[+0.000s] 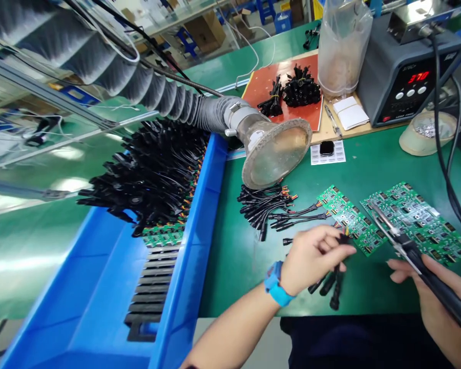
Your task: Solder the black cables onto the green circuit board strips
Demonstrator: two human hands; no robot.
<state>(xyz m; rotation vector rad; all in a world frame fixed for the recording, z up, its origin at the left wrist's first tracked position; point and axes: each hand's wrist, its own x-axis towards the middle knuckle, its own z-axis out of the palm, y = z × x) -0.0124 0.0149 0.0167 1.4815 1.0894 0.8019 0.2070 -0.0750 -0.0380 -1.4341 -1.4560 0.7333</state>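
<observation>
My left hand [314, 256], with a blue wristband [275, 285], is closed round a few black cable connectors [332, 287] that hang below its fingers. Their wire ends sit at the edge of a green circuit board [351, 218]. My right hand [436, 297] grips a black soldering iron [415, 253] whose metal tip points up-left over a second green circuit board [418, 218]. A loose bundle of black cables [263, 205] lies just behind my left hand on the green mat.
A blue bin [100, 287] at left holds many black cables and green boards. A fume hose with a funnel mouth [276, 151] hangs over the mat. Behind stand a soldering station [403, 72], a solder tin [426, 132], a plastic bag and a red mat with connectors [295, 89].
</observation>
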